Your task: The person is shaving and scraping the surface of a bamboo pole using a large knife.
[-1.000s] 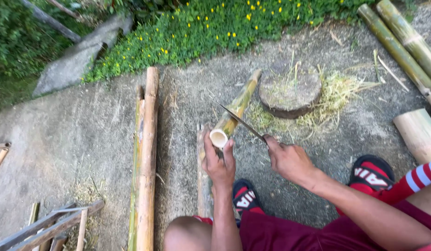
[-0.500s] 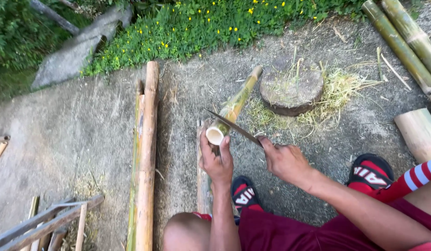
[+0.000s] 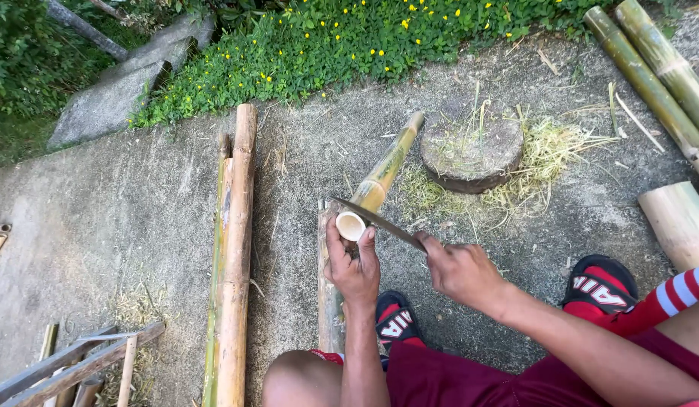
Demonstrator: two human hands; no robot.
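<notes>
You sit on a rough concrete yard point(image 3: 101, 226) that fills most of the frame, with a bank of green plants and yellow flowers point(image 3: 349, 45) along the top edge. The biggest things around you are the long bamboo poles point(image 3: 233, 256) lying left of centre, two more thick green culms point(image 3: 651, 68) in the upper right corner, and a pale cut section point(image 3: 677, 222) at the right edge; all lie well apart from your work. Just above centre sits a round wooden chopping block point(image 3: 474, 147) ringed with pale shavings, and it stands close beside the far end of the bamboo piece point(image 3: 383, 177), so watch that the piece does not snag on it. That piece runs from the centre up to the right, its open cut end towards you. Your left hand point(image 3: 355, 264) is closed around it just below the cut end, and your right hand point(image 3: 459, 271) grips the handle of a long knife point(image 3: 376, 220) whose blade lies across the rim. Keep the left fingers below the blade line, set the edge squarely across the mouth, and hold the piece steady against the ground.
</notes>
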